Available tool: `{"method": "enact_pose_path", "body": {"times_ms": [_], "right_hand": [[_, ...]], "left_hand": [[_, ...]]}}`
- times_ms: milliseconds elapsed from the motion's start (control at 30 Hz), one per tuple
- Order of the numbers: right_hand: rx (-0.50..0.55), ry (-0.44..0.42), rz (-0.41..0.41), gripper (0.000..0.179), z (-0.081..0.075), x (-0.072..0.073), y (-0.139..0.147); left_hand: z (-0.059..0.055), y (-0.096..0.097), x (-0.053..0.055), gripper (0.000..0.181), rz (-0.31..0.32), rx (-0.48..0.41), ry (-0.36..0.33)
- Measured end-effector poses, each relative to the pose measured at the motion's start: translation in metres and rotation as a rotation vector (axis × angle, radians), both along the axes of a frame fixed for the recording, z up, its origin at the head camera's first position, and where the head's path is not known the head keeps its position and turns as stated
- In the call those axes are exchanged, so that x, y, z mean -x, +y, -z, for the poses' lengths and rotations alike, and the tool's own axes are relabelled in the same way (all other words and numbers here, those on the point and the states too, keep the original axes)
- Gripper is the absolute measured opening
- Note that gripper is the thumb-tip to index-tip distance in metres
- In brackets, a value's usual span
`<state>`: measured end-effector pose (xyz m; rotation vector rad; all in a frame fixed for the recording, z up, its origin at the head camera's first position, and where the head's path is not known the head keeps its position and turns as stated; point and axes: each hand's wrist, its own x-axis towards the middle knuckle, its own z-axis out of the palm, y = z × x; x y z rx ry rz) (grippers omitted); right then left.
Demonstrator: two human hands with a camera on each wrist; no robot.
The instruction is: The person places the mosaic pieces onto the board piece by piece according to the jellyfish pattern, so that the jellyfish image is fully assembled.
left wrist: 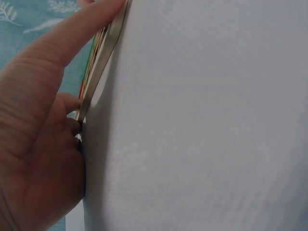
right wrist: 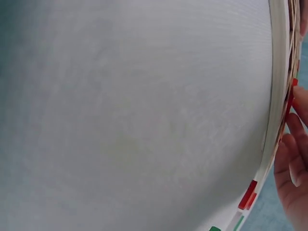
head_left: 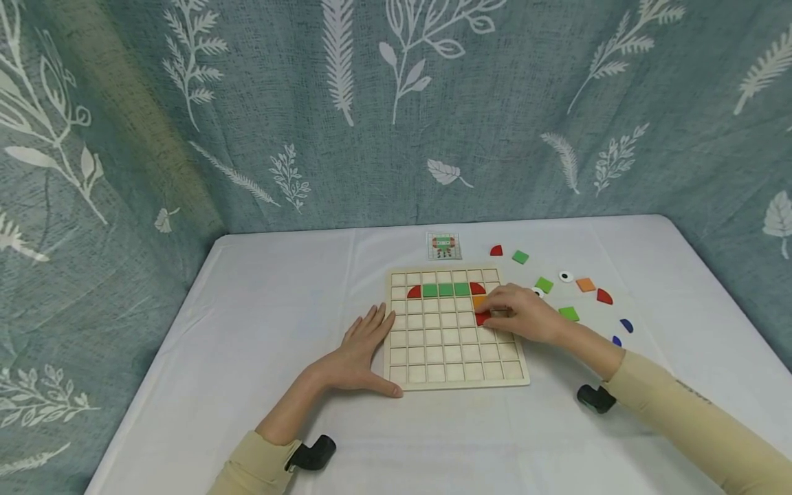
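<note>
A wooden grid board [head_left: 434,355] lies flat on the white cloth. Across its upper part runs a row of green squares [head_left: 446,289] with a red quarter-circle [head_left: 414,292] at the left end and another red quarter-circle [head_left: 477,288] at the right. Below the right end sits an orange square [head_left: 479,301]. My right hand [head_left: 526,313] pinches a red piece [head_left: 482,320] in the cell under the orange one; the fingers partly cover it. With fingers spread, my left hand [head_left: 355,359] rests along the board's left edge, thumb at the lower corner.
A small pattern card [head_left: 443,245] lies behind the board. Loose pieces are scattered to the right: a green square [head_left: 520,256], a red quarter-circle [head_left: 604,296], an orange square [head_left: 585,284], a white eye disc [head_left: 566,276] and a blue piece [head_left: 627,325]. A patterned curtain [head_left: 371,172] hangs behind.
</note>
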<state>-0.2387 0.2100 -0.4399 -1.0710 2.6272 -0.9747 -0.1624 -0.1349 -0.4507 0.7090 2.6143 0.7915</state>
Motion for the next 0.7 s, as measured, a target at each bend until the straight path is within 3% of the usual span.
{"method": "enact_pose_path", "body": {"times_ms": [433, 700], "right_hand": [[0.037, 0.009, 0.056, 0.021, -0.001, -0.004, 0.0], [0.043, 0.055, 0.289, 0.015, -0.004, -0.002, 0.033]], "left_hand": [[-0.001, 0.0, -0.001, 0.127, 0.004, -0.014, -0.003], [0.0, 0.0, -0.001, 0.127, 0.005, -0.009, -0.001]]}}
